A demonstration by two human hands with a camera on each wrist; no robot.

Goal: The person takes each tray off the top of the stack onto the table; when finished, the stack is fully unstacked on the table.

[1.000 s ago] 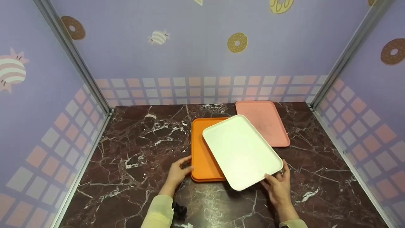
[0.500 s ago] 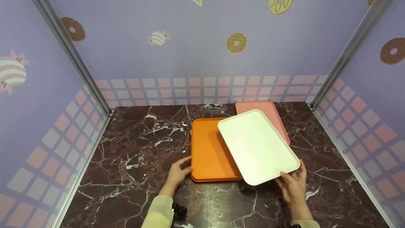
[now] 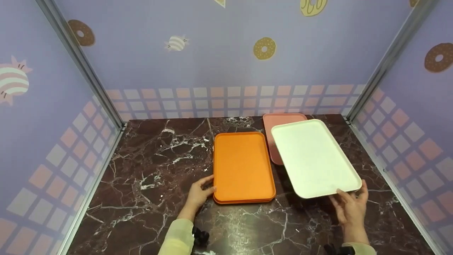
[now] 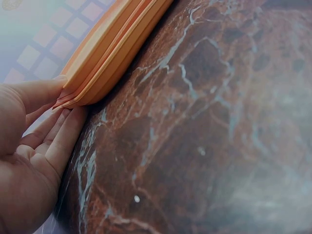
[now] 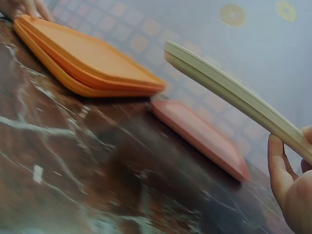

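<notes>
Clear of the tabletop, a white rectangular tray (image 3: 315, 159) is held at its near right corner by my right hand (image 3: 352, 205). The right wrist view shows the fingers (image 5: 276, 158) under that tray (image 5: 229, 92), with the thumb over its edge. To the left lies a stack of orange trays (image 3: 244, 166). My left hand (image 3: 199, 193) grips the stack's near left corner; in the left wrist view its thumb is at the upper rim and its fingers are at the lower edge of the trays (image 4: 109, 58). A pink tray (image 3: 277, 150) lies farther back, partly hidden by the white one.
Everything rests on a dark red marbled table (image 3: 152, 212). A purple back wall (image 3: 212, 67) with pink and white squares rises behind it, and side walls (image 3: 407, 106) close in both sides.
My right hand has carried the white tray rightward, off the orange stack and over the pink tray, turning it straighter. My left hand has stayed at the orange stack.
</notes>
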